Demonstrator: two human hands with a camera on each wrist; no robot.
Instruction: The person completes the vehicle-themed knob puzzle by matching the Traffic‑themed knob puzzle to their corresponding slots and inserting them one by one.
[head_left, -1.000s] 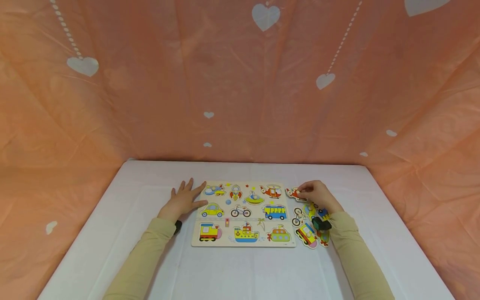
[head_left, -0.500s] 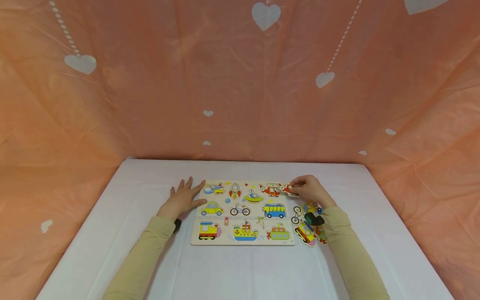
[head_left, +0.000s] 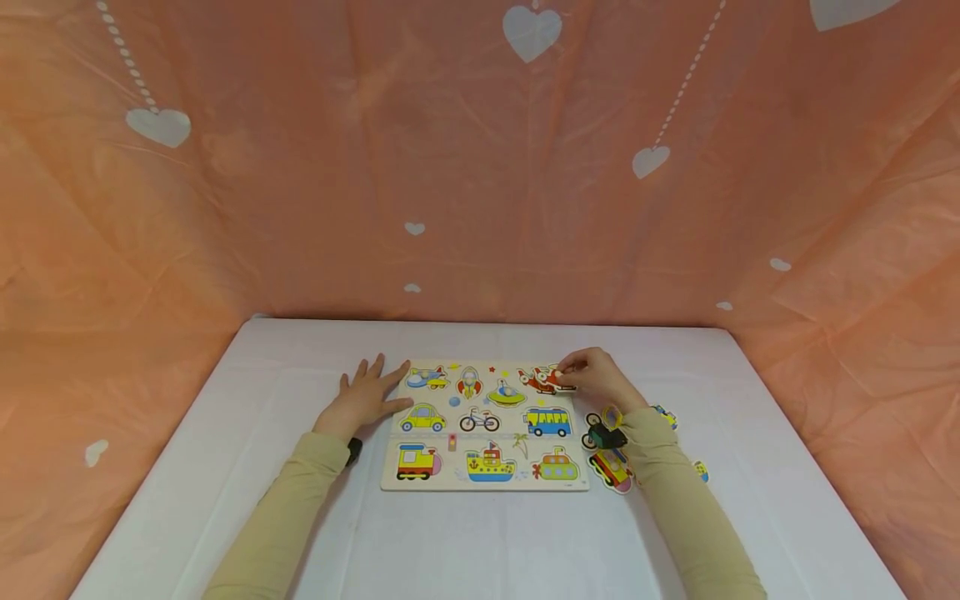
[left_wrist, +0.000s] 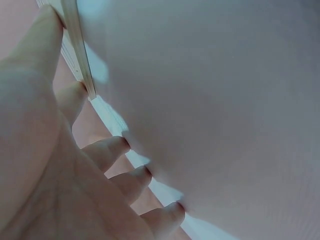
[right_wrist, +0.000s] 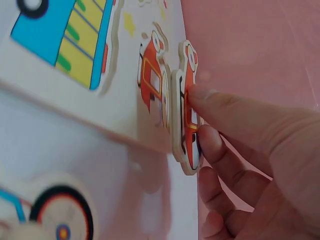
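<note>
A wooden puzzle board (head_left: pixel 453 468) with printed vehicles lies on the white table. Over its upper right corner, my right hand (head_left: pixel 603 382) pinches a red helicopter puzzle piece (head_left: pixel 557 380) between thumb and fingers. In the right wrist view the helicopter piece (right_wrist: pixel 189 112) is tilted on edge, just off the printed helicopter (right_wrist: pixel 151 75). My left hand (head_left: pixel 363 402) spreads its fingers at the board's upper left. Its thumb and index finger touch the board's edge (left_wrist: pixel 75 42) in the left wrist view, while the other fingertips rest on the table.
Right of the board is a heap of loose puzzle pieces, including a train piece (head_left: pixel 611 471) and a bicycle piece (head_left: pixel 589 433); my right wrist and sleeve (head_left: pixel 678 500) partly hide it. An orange curtain (head_left: pixel 480 208) with white hearts surrounds the table (head_left: pixel 450 550).
The right hand has moved left with the helicopter piece, from beside the board to over the printed helicopter. More loose pieces show right of the sleeve. The left hand keeps its place.
</note>
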